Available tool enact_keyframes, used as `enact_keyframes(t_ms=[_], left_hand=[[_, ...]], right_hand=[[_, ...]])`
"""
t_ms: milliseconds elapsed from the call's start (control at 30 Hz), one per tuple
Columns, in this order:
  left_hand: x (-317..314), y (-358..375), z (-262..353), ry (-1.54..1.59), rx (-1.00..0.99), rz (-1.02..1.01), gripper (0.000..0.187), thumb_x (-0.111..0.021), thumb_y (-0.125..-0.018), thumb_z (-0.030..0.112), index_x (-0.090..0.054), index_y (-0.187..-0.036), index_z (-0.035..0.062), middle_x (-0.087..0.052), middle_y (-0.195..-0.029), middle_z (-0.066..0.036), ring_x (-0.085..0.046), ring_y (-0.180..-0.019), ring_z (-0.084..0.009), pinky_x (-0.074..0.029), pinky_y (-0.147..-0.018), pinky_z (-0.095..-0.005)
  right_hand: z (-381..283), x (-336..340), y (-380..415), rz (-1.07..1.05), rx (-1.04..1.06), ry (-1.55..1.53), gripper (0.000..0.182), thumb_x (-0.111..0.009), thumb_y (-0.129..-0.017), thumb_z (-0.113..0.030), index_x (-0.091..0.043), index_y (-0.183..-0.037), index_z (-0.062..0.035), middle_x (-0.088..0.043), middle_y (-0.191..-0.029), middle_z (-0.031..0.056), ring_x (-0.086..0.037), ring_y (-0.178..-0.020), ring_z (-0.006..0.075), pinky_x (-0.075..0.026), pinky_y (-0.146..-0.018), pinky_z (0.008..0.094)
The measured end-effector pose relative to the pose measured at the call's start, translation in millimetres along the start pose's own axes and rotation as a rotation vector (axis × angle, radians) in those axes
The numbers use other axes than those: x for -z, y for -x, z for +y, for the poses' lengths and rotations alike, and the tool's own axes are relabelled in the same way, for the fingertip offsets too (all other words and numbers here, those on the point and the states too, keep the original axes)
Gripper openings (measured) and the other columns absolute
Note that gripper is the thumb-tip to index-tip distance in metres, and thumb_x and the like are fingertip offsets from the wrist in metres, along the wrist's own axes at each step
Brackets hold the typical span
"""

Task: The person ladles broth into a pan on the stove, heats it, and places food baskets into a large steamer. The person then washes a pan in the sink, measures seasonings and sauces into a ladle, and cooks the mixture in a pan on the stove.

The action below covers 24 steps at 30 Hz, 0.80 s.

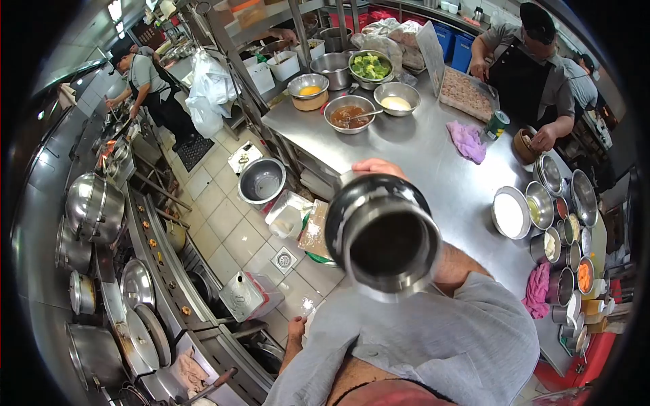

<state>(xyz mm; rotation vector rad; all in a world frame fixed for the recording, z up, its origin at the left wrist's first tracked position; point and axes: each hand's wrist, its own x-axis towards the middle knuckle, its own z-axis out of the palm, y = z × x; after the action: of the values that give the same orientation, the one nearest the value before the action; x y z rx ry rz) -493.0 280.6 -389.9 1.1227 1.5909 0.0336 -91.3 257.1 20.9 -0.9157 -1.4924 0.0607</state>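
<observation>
A metal vessel with a round open mouth and a black band (389,237) is raised close to the camera. Its inside looks dark. My right hand (380,168) shows behind its far edge, wrapped round it, and the vessel hides most of that hand and the wrist. Low on the left, my left hand (296,327) hangs beside my body above the tiled floor; its fingers are too small to make out.
A steel worktable (433,162) bears a bowl of brown sauce (347,115), broccoli (370,66), a purple cloth (466,141) and several bowls at right. Across it stands a co-worker (531,81). Left are a stove (159,257) and pots; a black basin (262,181) is lower.
</observation>
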Motion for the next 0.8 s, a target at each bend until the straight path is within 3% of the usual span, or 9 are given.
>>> enact_keyframes(t_ms=[167, 267, 467, 533, 567, 800], left_hand=[[-3, -10, -15, 0.058, 0.016, 0.018, 0.047, -0.068, -0.075, 0.020, -0.052, -0.112, -0.0041, -0.059, -0.083, -0.010, -0.051, -0.059, -0.0140, -0.040, -0.045, -0.0266], [-6, -7, -15, 0.093, 0.025, 0.052, 0.047, -0.068, -0.075, 0.021, -0.052, -0.112, -0.0037, -0.059, -0.082, -0.009, -0.050, -0.058, -0.0136, -0.039, -0.044, -0.0266], [-13, -2, -20, 0.085, 0.032, 0.050, 0.047, -0.068, -0.076, 0.022, -0.052, -0.112, -0.0037, -0.060, -0.083, -0.009, -0.052, -0.063, -0.0153, -0.041, -0.046, -0.0279], [-16, 3, -14, 0.083, 0.067, 0.023, 0.046, -0.068, -0.076, 0.022, -0.053, -0.110, -0.0042, -0.061, -0.081, -0.008, -0.054, -0.065, -0.0166, -0.043, -0.050, -0.0292], [-32, -29, -52, 0.063, 0.012, 0.145, 0.039, -0.066, -0.077, 0.025, -0.056, -0.101, -0.0043, -0.060, -0.076, -0.007, -0.055, -0.065, -0.0162, -0.045, -0.054, -0.0304], [-51, -62, -22, -0.153, -0.043, -0.042, 0.038, -0.065, -0.077, 0.025, -0.057, -0.100, -0.0040, -0.060, -0.075, -0.007, -0.054, -0.062, -0.0160, -0.045, -0.052, -0.0303]], right_hand=[[23, 2, 41, 0.038, -0.587, 0.069, 0.085, -0.081, -0.055, -0.014, -0.032, -0.124, -0.0006, -0.047, -0.114, 0.0145, -0.049, -0.106, 0.0226, -0.039, -0.093, 0.0332], [61, 9, 72, 0.130, -0.657, 0.043, 0.077, -0.078, -0.057, -0.012, -0.035, -0.120, 0.0004, -0.050, -0.110, 0.0134, -0.051, -0.101, 0.0197, -0.041, -0.089, 0.0325], [117, 31, 114, 0.313, -0.702, 0.120, 0.078, -0.078, -0.056, -0.016, -0.035, -0.119, -0.0004, -0.050, -0.107, 0.0131, -0.051, -0.098, 0.0221, -0.041, -0.087, 0.0336], [140, 44, 131, 0.305, -0.678, 0.275, 0.079, -0.078, -0.056, -0.018, -0.034, -0.120, -0.0005, -0.050, -0.107, 0.0142, -0.051, -0.099, 0.0244, -0.040, -0.088, 0.0349], [146, 50, 132, 0.287, -0.691, 0.305, 0.080, -0.078, -0.056, -0.019, -0.035, -0.120, 0.0000, -0.050, -0.107, 0.0155, -0.050, -0.100, 0.0262, -0.040, -0.088, 0.0364], [209, 63, 142, 0.368, -0.700, 0.313, 0.081, -0.077, -0.056, -0.022, -0.034, -0.120, 0.0001, -0.047, -0.110, 0.0192, -0.047, -0.105, 0.0322, -0.037, -0.093, 0.0377]])
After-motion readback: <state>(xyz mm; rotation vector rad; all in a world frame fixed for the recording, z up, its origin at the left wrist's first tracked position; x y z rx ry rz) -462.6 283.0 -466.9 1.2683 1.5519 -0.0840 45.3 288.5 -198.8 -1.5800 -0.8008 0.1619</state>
